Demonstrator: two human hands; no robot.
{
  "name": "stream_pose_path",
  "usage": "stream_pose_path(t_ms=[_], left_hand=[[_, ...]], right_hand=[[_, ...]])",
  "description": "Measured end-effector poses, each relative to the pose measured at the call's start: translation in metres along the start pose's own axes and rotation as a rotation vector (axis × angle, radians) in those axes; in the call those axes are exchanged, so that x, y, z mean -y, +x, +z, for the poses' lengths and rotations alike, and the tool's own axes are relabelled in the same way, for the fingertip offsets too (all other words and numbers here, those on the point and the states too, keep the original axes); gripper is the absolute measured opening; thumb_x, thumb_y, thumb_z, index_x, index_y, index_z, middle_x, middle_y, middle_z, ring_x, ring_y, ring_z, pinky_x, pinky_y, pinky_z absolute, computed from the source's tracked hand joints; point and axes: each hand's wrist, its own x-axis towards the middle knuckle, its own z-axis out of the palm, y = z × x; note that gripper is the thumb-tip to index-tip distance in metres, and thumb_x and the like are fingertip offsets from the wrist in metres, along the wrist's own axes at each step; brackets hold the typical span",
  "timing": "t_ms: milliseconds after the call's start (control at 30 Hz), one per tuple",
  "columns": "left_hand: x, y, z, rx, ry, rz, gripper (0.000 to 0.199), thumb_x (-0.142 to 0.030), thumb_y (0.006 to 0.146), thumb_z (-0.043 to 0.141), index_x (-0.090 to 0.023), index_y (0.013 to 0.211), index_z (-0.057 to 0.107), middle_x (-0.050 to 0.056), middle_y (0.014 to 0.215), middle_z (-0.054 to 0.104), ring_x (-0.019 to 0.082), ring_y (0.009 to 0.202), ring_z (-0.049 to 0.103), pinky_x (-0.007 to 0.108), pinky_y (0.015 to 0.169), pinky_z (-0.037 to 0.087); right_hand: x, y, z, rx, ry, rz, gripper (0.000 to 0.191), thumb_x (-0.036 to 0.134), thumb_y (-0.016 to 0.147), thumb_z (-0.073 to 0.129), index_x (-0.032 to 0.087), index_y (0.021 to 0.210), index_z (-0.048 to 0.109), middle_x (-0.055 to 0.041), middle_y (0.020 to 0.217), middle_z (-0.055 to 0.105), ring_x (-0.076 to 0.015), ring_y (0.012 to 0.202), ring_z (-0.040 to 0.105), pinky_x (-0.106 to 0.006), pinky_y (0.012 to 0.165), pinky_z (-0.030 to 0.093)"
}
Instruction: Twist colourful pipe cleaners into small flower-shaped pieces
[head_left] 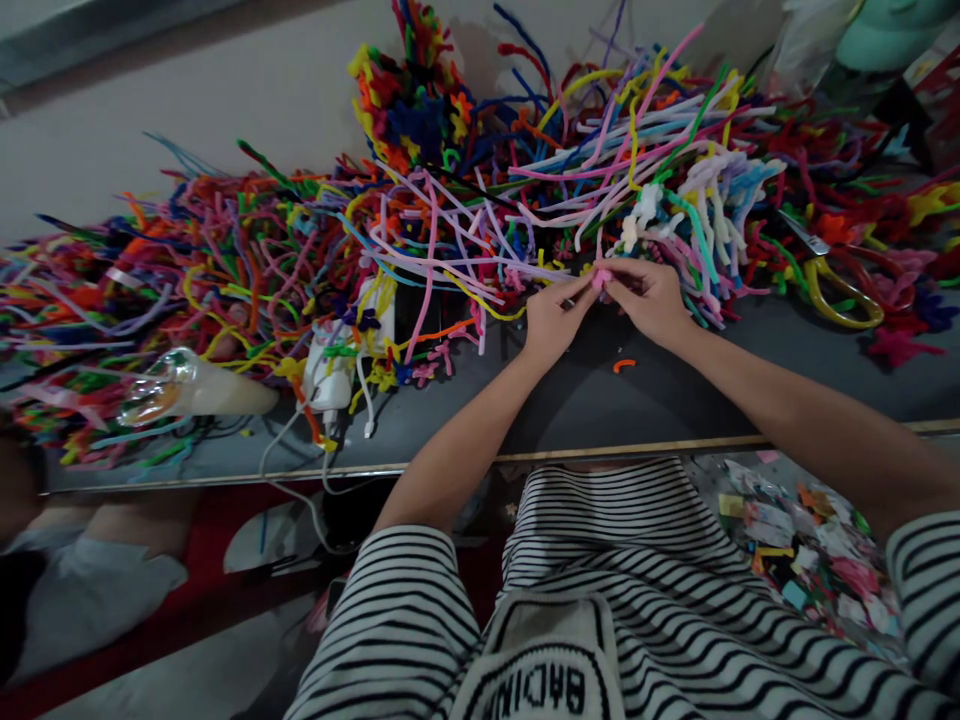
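Observation:
Both hands meet above the dark table [562, 405], pinching a small pink pipe cleaner piece [601, 279] between their fingertips. My left hand [556, 315] holds it from the left, its fingers closed. From the other side, my right hand [651, 298] grips the same piece with thumb and forefinger. A short pink end sticks up above the fingers; the piece's exact shape is partly hidden. Just beyond the hands lie loose pipe cleaners [480, 225] in many colours. A short orange bit [623, 366] rests on the table below my right hand.
Scissors with yellow handles [844, 295] lie at the right. At the left are a white power strip [328, 370] with cables and a pale bottle-like object [232, 390]. Bundled flowers [416, 110] stand at the back. Another person's leg [142, 520] shows at lower left, scraps [817, 550] at lower right.

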Motion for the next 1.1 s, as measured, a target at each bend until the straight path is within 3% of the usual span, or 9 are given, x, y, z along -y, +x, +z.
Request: stream_pose_path(t_ms=[67,300,533,833,967,1100], left_hand=[[-0.002,-0.001,-0.002,-0.02,0.109,0.093,0.023,-0.039,0.094,0.074,-0.026,0.111,0.083,0.005,0.107,0.083,0.018,0.095,0.077,0.033,0.087,0.061],[-0.008,-0.003,-0.004,-0.118,0.346,0.307,0.023,-0.044,0.094,0.074,-0.023,0.098,0.081,0.005,0.094,0.083,0.019,0.093,0.077,0.037,0.093,0.059],[-0.013,-0.003,-0.001,-0.102,0.382,0.291,0.024,-0.042,0.099,0.067,-0.022,0.097,0.08,0.005,0.092,0.082,0.017,0.086,0.075,0.033,0.087,0.058],[-0.021,0.0,-0.006,-0.002,0.194,0.079,0.025,-0.041,0.097,0.065,-0.022,0.089,0.079,0.006,0.091,0.08,0.018,0.084,0.07,0.031,0.078,0.053],[-0.013,0.002,-0.004,0.001,-0.045,-0.134,0.027,-0.047,0.091,0.073,-0.02,0.086,0.079,0.003,0.082,0.077,0.013,0.068,0.062,0.026,0.064,0.047],[-0.004,0.002,0.001,0.017,-0.334,-0.333,0.028,-0.048,0.085,0.08,-0.021,0.087,0.078,0.001,0.076,0.072,0.01,0.065,0.059,0.024,0.06,0.046]], right_hand=[[0.0,0.0,0.0,-0.008,0.024,-0.007,0.055,0.072,0.086,0.072,0.024,0.113,0.081,-0.0073,0.099,0.079,-0.0214,0.076,0.074,-0.04,0.073,0.065],[0.0,-0.001,0.001,-0.014,0.039,0.005,0.055,0.075,0.084,0.073,0.023,0.101,0.077,-0.0045,0.087,0.077,-0.0178,0.07,0.071,-0.031,0.061,0.059],[-0.003,-0.001,0.002,-0.018,0.054,0.028,0.05,0.07,0.085,0.075,0.022,0.098,0.073,-0.0034,0.086,0.077,-0.0152,0.064,0.068,-0.03,0.06,0.058],[0.001,-0.003,0.003,-0.036,-0.023,0.081,0.046,0.068,0.084,0.074,0.023,0.094,0.072,-0.0047,0.083,0.076,-0.0182,0.064,0.069,-0.035,0.062,0.061],[0.008,-0.002,0.004,-0.024,0.028,0.113,0.052,0.072,0.08,0.076,0.022,0.092,0.072,-0.0058,0.084,0.076,-0.0177,0.066,0.069,-0.032,0.058,0.059],[0.011,-0.002,0.005,-0.014,0.08,0.149,0.056,0.075,0.077,0.077,0.021,0.092,0.073,-0.006,0.084,0.076,-0.0166,0.063,0.068,-0.028,0.048,0.053]])
